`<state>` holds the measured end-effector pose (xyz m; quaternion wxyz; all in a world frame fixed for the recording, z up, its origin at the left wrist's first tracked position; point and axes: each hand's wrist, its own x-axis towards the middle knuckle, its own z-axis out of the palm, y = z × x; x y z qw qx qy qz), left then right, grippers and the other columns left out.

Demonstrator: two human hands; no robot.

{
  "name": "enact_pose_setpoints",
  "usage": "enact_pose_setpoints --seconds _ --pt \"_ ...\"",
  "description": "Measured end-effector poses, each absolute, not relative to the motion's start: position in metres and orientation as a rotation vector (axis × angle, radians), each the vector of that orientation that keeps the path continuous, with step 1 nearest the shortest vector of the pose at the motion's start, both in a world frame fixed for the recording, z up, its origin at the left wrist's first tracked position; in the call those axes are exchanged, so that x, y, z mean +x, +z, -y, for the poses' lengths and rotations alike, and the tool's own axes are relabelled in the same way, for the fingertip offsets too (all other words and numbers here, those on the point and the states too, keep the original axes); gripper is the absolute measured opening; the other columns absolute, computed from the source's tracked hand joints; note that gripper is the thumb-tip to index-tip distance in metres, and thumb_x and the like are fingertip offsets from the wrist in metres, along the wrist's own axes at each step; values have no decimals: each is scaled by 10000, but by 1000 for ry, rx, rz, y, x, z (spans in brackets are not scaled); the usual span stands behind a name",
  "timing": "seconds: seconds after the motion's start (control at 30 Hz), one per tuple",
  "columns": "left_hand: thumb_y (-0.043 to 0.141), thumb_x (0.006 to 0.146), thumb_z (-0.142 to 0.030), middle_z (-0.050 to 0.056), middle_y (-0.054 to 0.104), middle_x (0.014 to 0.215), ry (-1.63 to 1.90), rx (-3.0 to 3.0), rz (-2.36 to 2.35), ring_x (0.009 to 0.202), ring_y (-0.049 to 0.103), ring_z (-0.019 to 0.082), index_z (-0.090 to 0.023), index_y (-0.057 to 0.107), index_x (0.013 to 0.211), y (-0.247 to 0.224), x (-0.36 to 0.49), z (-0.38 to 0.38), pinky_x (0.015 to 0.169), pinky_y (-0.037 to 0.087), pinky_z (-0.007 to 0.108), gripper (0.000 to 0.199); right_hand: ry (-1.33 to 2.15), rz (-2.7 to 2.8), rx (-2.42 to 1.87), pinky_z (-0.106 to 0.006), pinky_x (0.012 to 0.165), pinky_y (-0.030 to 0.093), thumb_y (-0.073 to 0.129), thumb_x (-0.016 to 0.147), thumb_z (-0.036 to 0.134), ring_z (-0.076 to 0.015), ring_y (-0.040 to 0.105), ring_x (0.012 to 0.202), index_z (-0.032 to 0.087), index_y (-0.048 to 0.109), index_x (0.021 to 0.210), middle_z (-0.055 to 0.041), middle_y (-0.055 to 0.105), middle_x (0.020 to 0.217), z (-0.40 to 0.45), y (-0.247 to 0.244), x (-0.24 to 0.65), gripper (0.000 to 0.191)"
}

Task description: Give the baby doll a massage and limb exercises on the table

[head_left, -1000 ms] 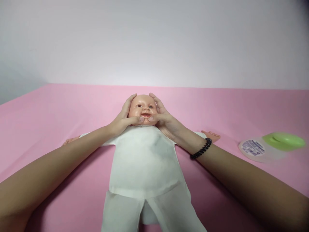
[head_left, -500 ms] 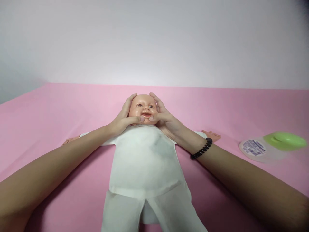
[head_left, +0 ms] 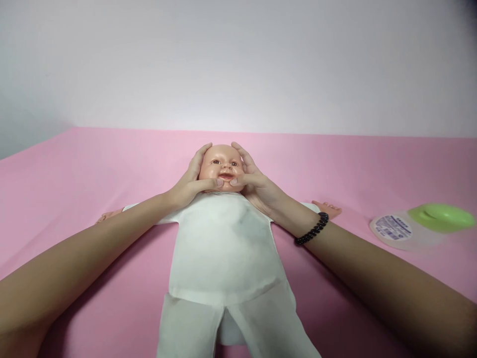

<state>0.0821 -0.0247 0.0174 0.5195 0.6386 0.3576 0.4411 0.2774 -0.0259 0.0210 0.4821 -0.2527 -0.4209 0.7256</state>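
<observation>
A baby doll (head_left: 227, 248) with a white cloth body lies on its back, its arms spread out to both sides. Its hard plastic head (head_left: 220, 155) is at the far end, face up. My left hand (head_left: 190, 181) cups one side of the head, with the thumb on the chin just below the mouth. On the other side my right hand (head_left: 257, 184) mirrors it, thumb also on the chin and fingers curved along the cheek and temple. A black coiled band (head_left: 312, 229) circles my right wrist. Each palm is partly hidden against the doll.
Pink cloth (head_left: 93, 169) covers the surface under the doll. On the right lies a clear bottle (head_left: 417, 238) with a light green cap (head_left: 443, 217) and a printed label. A pale wall (head_left: 238, 64) rises behind the far edge.
</observation>
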Motion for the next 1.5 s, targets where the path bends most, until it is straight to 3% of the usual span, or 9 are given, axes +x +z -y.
enact_pose_setpoints --seconds 0.83,1.03,1.5 --pt "840 778 -366 101 258 1712 1059 1500 -857 1513 400 396 -312 236 1617 18 82 26 1237 401 584 1035 1775 1029 -636 -468 1090 589 782 616 52 -257 643 1286 463 373 1541 1 549 1476 30 26 277 1091" --pt "829 790 -353 85 252 1714 1066 1513 -853 1530 373 413 -360 277 1607 17 82 25 1250 370 617 987 1771 1020 -640 -462 1095 588 784 618 53 -256 639 1295 461 402 1520 5 562 1459 30 26 277 1061" --pt "834 791 -338 92 252 1721 1055 1470 -832 1514 406 410 -358 238 1624 18 83 26 1238 392 615 1024 1766 1019 -644 -461 1080 600 765 627 56 -251 635 1301 448 410 1506 5 562 1457 30 26 277 1026"
